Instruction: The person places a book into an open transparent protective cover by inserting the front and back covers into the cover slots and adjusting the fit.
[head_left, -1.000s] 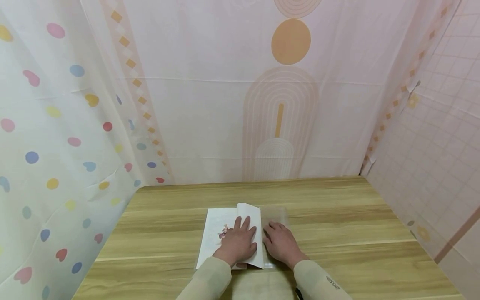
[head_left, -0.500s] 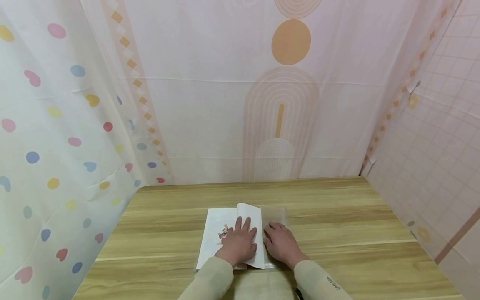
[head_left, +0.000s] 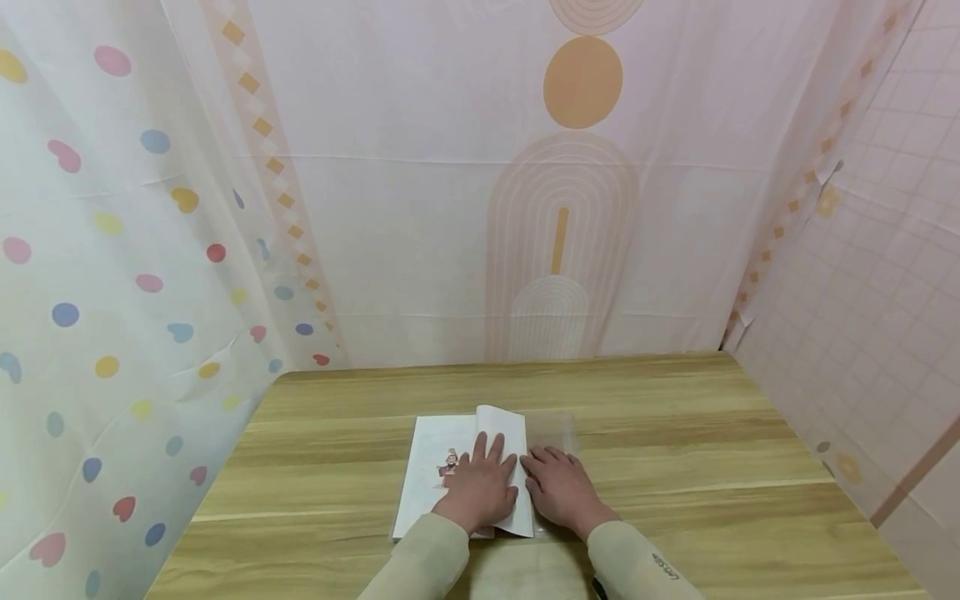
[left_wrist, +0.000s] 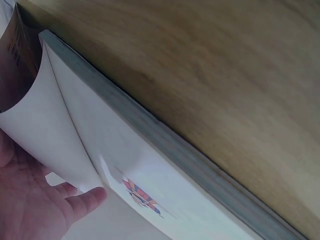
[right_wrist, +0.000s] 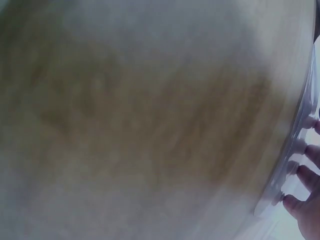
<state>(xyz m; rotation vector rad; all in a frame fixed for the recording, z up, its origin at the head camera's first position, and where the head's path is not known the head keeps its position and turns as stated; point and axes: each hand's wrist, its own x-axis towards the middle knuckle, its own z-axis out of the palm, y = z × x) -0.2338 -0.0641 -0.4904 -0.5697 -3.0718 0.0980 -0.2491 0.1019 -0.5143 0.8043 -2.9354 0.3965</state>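
Note:
A white book [head_left: 423, 442] with a small cartoon figure [head_left: 450, 461] lies on the table, its far edge away from me. One white leaf [head_left: 504, 423] is partly lifted and curves over near its right side. My left hand [head_left: 480, 490] presses on that leaf with spread, mostly straight fingers. Beyond the leaf's right edge, a clear plastic sheet [head_left: 553, 425] extends flat. On it rests my right hand [head_left: 564, 490], fingertips at the leaf's edge. The left wrist view shows the leaf [left_wrist: 45, 105] bowed away from the book's thick page block [left_wrist: 165, 135].
The wood-grain table [head_left: 675, 442] surrounds the book. Behind it hangs a pale patterned curtain [head_left: 405, 250], with a dotted curtain [head_left: 112, 333] on the left and a checked one [head_left: 885, 292] on the right.
My right hand has slid slightly left, bringing its fingertips to the leaf's edge. The leaf and my left hand have shifted slightly to the right.

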